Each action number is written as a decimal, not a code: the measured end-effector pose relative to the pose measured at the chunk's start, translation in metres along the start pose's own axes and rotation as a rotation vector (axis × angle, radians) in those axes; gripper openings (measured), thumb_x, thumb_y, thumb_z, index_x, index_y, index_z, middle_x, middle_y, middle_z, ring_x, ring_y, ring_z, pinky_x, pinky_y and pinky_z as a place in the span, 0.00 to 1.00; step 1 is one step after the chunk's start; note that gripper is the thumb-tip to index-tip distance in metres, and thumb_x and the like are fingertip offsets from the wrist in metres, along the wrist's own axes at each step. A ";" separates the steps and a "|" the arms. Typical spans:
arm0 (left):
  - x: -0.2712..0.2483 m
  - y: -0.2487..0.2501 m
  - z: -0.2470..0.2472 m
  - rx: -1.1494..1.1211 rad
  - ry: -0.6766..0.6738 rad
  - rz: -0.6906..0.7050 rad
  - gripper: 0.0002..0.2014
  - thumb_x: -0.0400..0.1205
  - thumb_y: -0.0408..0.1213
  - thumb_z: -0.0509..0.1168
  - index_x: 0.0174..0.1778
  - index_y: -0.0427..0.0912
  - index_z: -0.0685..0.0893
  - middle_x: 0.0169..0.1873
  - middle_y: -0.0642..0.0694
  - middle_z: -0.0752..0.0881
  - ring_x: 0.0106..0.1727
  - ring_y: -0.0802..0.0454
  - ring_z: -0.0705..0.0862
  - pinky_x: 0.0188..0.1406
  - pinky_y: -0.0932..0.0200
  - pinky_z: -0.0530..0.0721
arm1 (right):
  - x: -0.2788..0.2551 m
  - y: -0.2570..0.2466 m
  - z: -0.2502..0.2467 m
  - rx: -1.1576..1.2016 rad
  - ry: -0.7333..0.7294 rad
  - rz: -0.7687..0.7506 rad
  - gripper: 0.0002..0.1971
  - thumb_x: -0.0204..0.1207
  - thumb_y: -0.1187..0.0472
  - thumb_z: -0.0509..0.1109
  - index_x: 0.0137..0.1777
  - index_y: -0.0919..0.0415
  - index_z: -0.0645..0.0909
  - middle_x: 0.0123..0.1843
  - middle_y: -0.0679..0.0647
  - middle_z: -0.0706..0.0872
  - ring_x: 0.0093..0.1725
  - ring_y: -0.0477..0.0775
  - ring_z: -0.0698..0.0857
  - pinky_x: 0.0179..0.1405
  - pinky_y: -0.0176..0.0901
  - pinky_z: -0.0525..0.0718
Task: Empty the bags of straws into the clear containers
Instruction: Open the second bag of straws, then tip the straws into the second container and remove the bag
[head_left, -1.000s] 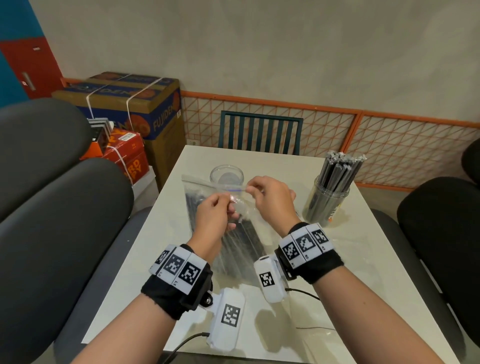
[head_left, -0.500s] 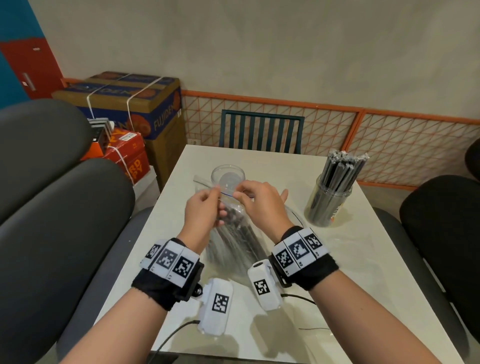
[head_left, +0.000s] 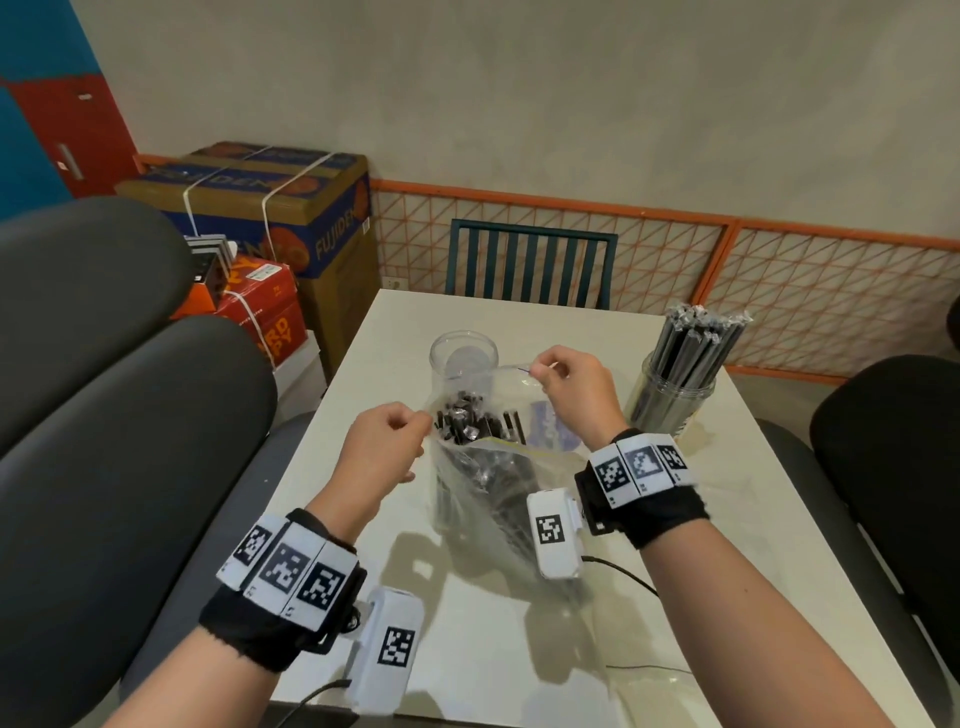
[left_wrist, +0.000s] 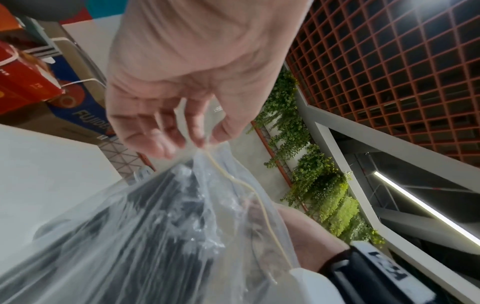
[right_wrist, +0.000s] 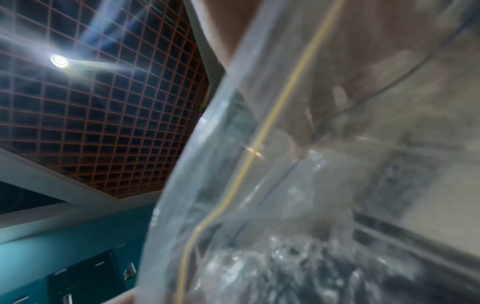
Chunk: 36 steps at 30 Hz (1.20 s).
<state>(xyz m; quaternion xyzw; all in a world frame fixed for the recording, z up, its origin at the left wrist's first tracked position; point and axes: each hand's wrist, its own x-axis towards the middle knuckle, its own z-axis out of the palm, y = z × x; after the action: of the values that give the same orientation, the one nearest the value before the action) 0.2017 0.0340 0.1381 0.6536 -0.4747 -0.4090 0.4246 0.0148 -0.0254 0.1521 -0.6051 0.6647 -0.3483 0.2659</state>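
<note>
A clear zip bag (head_left: 483, 483) of black wrapped straws (head_left: 467, 415) stands tilted on the white table (head_left: 727, 545), its mouth pulled wide. My left hand (head_left: 387, 441) pinches the near lip of the bag (left_wrist: 166, 216) between thumb and fingertips (left_wrist: 200, 139). My right hand (head_left: 569, 387) pinches the far lip, seen blurred through the bag's plastic (right_wrist: 298, 185) in the right wrist view. An empty clear container (head_left: 462, 364) stands just behind the bag. At the right a second clear container (head_left: 670, 405) holds upright grey straws (head_left: 696, 343).
Dark padded chairs (head_left: 104, 441) crowd the table's left edge and another chair (head_left: 893, 441) its right. A teal slatted chair (head_left: 530, 265) stands at the far end. Stacked cardboard boxes (head_left: 291, 208) sit at the back left. A thin cable (head_left: 623, 577) lies on the table.
Both hands, close together at the bag's seal earlier, have pulled apart, left toward me and right away. The bag's mouth now gapes and the straw tips show.
</note>
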 end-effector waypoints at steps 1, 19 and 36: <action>0.005 0.002 -0.001 0.033 0.018 0.003 0.11 0.78 0.40 0.65 0.53 0.40 0.76 0.48 0.44 0.77 0.50 0.47 0.79 0.29 0.59 0.80 | -0.001 -0.002 0.001 -0.007 -0.036 -0.020 0.11 0.78 0.55 0.67 0.33 0.46 0.78 0.30 0.45 0.80 0.44 0.59 0.82 0.60 0.66 0.78; 0.032 0.003 0.015 -0.877 -0.012 -0.460 0.16 0.87 0.30 0.50 0.33 0.34 0.71 0.31 0.41 0.73 0.35 0.47 0.77 0.59 0.39 0.81 | -0.040 -0.008 -0.006 -0.568 -0.023 0.103 0.39 0.73 0.33 0.62 0.78 0.50 0.52 0.74 0.60 0.61 0.69 0.66 0.70 0.63 0.67 0.72; 0.015 -0.012 0.029 -1.241 -0.145 -0.617 0.14 0.77 0.15 0.44 0.36 0.36 0.69 0.38 0.35 0.74 0.20 0.41 0.84 0.21 0.45 0.87 | -0.032 0.044 0.030 1.454 -0.294 0.569 0.17 0.75 0.76 0.54 0.54 0.70 0.83 0.55 0.71 0.87 0.58 0.71 0.85 0.52 0.73 0.83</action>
<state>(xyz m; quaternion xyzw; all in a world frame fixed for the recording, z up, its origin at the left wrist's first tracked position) 0.1808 0.0170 0.1154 0.3659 0.0269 -0.7492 0.5514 0.0149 0.0033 0.0970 -0.1267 0.3576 -0.5302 0.7583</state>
